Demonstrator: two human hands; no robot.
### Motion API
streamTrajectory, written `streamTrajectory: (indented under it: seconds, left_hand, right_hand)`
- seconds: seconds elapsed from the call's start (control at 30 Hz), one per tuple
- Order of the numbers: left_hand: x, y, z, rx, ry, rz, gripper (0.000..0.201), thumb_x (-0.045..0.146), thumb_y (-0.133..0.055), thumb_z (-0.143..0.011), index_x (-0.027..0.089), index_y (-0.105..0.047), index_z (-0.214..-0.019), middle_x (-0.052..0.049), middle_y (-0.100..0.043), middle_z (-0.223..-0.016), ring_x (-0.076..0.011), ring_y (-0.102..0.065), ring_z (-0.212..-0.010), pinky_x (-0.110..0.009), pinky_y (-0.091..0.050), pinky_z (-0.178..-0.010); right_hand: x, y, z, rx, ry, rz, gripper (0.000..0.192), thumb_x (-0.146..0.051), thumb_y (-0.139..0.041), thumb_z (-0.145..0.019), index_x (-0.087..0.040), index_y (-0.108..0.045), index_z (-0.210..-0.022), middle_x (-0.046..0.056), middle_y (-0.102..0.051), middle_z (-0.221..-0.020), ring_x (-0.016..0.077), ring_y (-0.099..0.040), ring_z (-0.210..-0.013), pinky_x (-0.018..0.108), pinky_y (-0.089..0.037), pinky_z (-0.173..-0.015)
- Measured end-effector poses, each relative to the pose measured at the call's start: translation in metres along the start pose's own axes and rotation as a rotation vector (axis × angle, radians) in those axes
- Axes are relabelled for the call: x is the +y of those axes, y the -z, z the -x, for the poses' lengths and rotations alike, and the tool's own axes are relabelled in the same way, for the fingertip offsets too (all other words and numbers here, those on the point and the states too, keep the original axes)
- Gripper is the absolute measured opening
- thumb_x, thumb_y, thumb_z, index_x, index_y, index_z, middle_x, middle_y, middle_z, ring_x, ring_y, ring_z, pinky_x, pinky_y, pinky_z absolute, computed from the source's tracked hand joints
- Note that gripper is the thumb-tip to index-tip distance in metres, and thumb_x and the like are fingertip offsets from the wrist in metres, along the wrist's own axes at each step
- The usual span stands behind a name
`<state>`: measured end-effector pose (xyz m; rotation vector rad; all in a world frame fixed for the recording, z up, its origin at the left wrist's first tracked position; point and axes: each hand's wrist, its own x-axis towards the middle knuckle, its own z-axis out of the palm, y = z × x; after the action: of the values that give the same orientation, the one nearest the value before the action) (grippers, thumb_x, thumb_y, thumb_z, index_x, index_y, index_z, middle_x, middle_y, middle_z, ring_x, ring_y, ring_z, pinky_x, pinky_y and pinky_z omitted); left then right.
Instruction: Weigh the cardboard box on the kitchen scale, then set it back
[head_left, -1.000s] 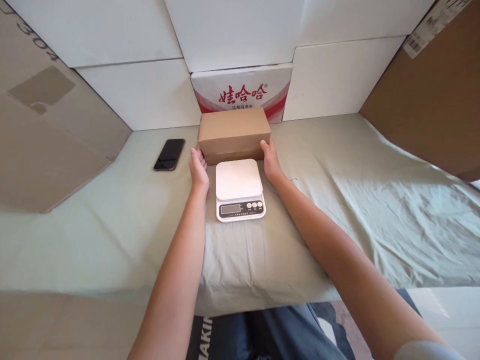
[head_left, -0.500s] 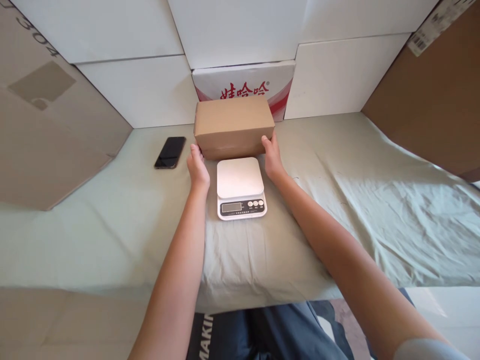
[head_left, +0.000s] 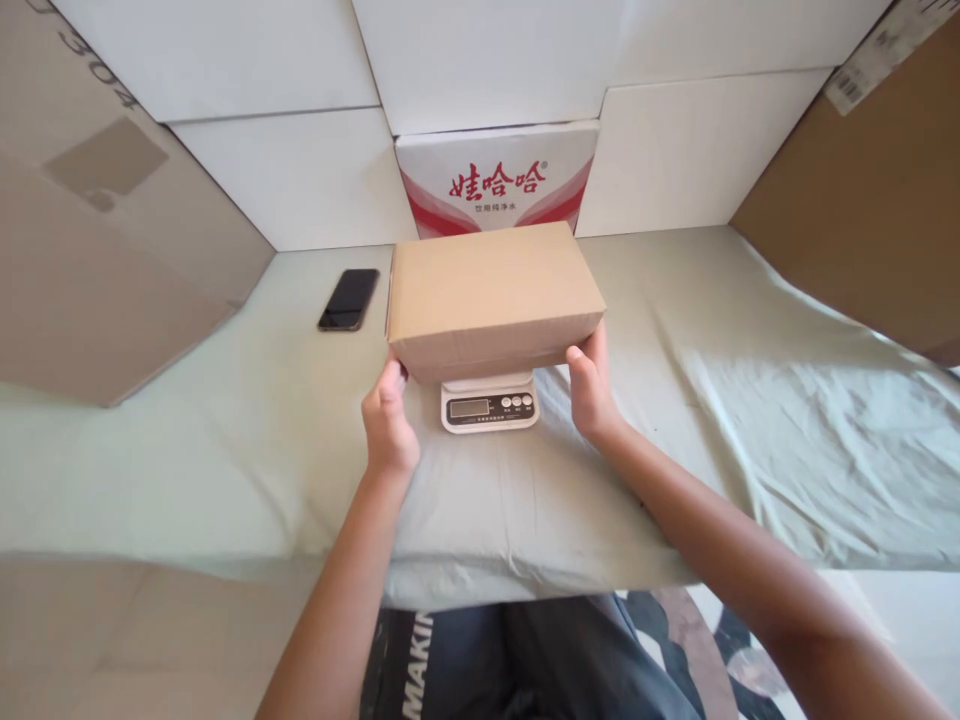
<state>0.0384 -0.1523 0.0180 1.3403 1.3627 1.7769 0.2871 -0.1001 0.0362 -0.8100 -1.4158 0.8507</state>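
Head view: 2 hands hold a plain cardboard box [head_left: 491, 295] over a white kitchen scale [head_left: 490, 403].

The left hand [head_left: 388, 425] grips the box's lower left corner, its fingers closed against the side, and the right hand [head_left: 590, 393] grips the lower right corner the same way. The box covers the scale's platform, leaving only the front panel with the display and 3 buttons in sight; whether it rests on the platform cannot be told. The scale sits on a table draped in a pale green sheet [head_left: 225, 440]. A black phone [head_left: 349, 299] lies well to the left of the box. Behind the box stands a white carton with red characters [head_left: 496, 176], between white panels.
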Motion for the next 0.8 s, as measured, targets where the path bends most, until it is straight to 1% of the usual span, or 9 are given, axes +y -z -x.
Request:
streamTrajectory:
  seconds: [0.1,0.23,0.47,0.57,0.7,0.8]
  left_hand:
    - [-0.0048,-0.0001,0.0067,0.014,0.014,0.007,0.094,0.09,-0.04,-0.092,0.02,-0.071,-0.146,-0.018,-0.069,-0.152,-0.0372,-0.053,-0.155,-0.049,-0.045,-0.128]
    - [-0.0061,-0.0037,0.0028,0.024,0.038,0.015,0.096,0.092,-0.04,-0.091,0.019,-0.072,-0.145,-0.018,-0.07,-0.151,-0.0373,-0.054,-0.154,-0.049,-0.044,-0.128]
    - [-0.0082,-0.0047,0.0003,0.019,0.04,0.038,0.093,0.09,-0.041,-0.092,0.02,-0.071,-0.145,-0.018,-0.069,-0.153,-0.0359,-0.058,-0.151,-0.048,-0.045,-0.127]
    - [-0.0084,-0.0048,0.0004,0.014,0.042,0.032,0.091,0.089,-0.041,-0.093,0.021,-0.071,-0.146,-0.017,-0.068,-0.154,-0.0354,-0.055,-0.153,-0.047,-0.044,-0.128]
    - [-0.0077,-0.0049,0.001,0.021,0.04,0.037,0.091,0.088,-0.041,-0.093,0.021,-0.07,-0.147,-0.018,-0.068,-0.154,-0.0363,-0.054,-0.154,-0.048,-0.043,-0.129]
    - [-0.0076,-0.0042,0.0011,0.023,0.044,0.031,0.092,0.089,-0.041,-0.093,0.021,-0.068,-0.149,-0.018,-0.068,-0.154,-0.0361,-0.054,-0.154,-0.049,-0.042,-0.13]
  right_hand:
    - [-0.0052,-0.0034,0.0014,0.009,-0.001,0.014,0.07,-0.07,-0.053,-0.095,-0.036,-0.046,-0.156,0.008,-0.06,-0.161,0.031,-0.052,-0.154,0.054,-0.037,-0.137]
    - [-0.0093,-0.0047,0.0022,0.025,-0.02,0.022,0.069,-0.071,-0.052,-0.095,-0.036,-0.048,-0.154,0.008,-0.061,-0.159,0.0315,-0.053,-0.153,0.054,-0.038,-0.136]
    - [-0.004,-0.005,0.0051,0.024,-0.02,0.0,0.065,-0.067,-0.053,-0.095,-0.036,-0.048,-0.152,0.008,-0.06,-0.159,0.0317,-0.054,-0.151,0.052,-0.039,-0.135]
    - [-0.0014,-0.0051,0.0062,0.033,-0.028,0.007,0.063,-0.066,-0.054,-0.096,-0.036,-0.048,-0.151,0.008,-0.059,-0.16,0.032,-0.053,-0.151,0.054,-0.04,-0.134]
    - [0.0006,-0.0056,0.0076,0.053,-0.032,-0.004,0.068,-0.068,-0.056,-0.093,-0.037,-0.047,-0.153,0.008,-0.057,-0.162,0.033,-0.052,-0.153,0.056,-0.039,-0.135]
    - [0.0001,-0.0061,0.0079,0.064,-0.053,-0.007,0.07,-0.069,-0.056,-0.093,-0.037,-0.046,-0.155,0.007,-0.056,-0.163,0.0326,-0.045,-0.159,0.055,-0.037,-0.137]
